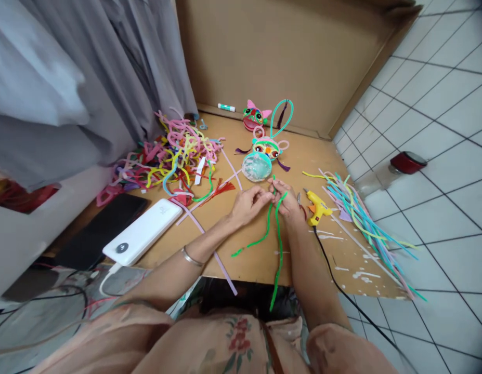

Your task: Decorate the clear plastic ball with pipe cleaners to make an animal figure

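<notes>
Both my hands meet over the middle of the table, pinching green pipe cleaners point(279, 244) between them. My left hand point(251, 205) is closed at the strands, thumb and fingers together. My right hand point(286, 198) grips them beside it, and two long green tails hang down toward me, one past the table's front edge. Just beyond my fingers lies a clear and teal round piece point(257, 167), joined to or touching an animal-face craft point(267, 149) with pink loop ears and purple tassels. Behind it sits a second face craft point(253, 115) with pink pointed ears.
Tangled colourful pipe cleaners point(182, 145) heap at the left, near a white power bank point(143, 232) and a black flat object point(104, 228). On the right are a yellow glue gun point(317, 208) with its cord, straight pipe cleaners point(361, 218) and a red-lidded jar point(407, 162). Cardboard point(287, 62) stands behind.
</notes>
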Demonstrator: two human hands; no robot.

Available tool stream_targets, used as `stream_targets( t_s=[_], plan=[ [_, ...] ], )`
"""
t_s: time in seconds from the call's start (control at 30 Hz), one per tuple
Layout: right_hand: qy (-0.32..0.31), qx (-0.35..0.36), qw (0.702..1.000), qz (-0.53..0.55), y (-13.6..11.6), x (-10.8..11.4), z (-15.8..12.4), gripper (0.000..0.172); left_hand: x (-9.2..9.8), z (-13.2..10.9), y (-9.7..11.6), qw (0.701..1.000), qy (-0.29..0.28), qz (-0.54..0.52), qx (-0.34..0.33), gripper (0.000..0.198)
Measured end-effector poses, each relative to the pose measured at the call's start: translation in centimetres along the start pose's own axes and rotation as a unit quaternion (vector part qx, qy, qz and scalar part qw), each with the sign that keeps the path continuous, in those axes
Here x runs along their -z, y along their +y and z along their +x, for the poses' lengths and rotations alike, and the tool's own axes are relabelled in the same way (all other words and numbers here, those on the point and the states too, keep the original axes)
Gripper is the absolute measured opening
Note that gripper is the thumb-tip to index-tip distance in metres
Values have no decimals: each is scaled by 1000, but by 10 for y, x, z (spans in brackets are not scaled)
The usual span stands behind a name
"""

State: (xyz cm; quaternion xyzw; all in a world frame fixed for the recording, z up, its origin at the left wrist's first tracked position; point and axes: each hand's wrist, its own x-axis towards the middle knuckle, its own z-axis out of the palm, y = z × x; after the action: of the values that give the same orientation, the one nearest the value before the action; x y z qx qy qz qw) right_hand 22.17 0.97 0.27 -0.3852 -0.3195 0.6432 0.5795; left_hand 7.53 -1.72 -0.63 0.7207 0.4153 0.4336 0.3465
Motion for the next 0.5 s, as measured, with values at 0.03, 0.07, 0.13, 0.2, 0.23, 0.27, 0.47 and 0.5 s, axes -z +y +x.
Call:
stream_targets(
  t_s=[0.03, 0.07, 0.13, 0.2, 0.23, 0.27, 0.47, 0.5],
  plan=[
    [20, 5, 1000, 1, 0, 0, 1, 12, -3, -4, 1, 999, -38, 8, -11, 37],
    [39, 6, 999, 1, 1, 0, 1, 11, -6, -6, 2, 997, -75, 19, -22, 34],
    [67, 2, 998, 5, 2, 0, 2, 10, -13, -10, 2, 990, -130, 41, -37, 25],
    [86, -5, 996, 15, 2, -1, 1, 8, -19, -11, -1, 987, -146, 60, -40, 16],
    [91, -6, 996, 23, 2, -2, 1, 8, -21, -10, -2, 986, -147, 68, -36, 13],
    [93, -6, 995, 34, 2, -2, 0, 7, -22, -9, -4, 986, -145, 76, -29, 13],
    [46, -11, 994, 100, 4, -6, 1, 7, -16, -1, -10, 981, -102, 161, 24, 21],
    [39, -12, 994, 104, 5, -6, 2, 8, -14, 0, -9, 979, -95, 179, 31, 21]
  ],
)
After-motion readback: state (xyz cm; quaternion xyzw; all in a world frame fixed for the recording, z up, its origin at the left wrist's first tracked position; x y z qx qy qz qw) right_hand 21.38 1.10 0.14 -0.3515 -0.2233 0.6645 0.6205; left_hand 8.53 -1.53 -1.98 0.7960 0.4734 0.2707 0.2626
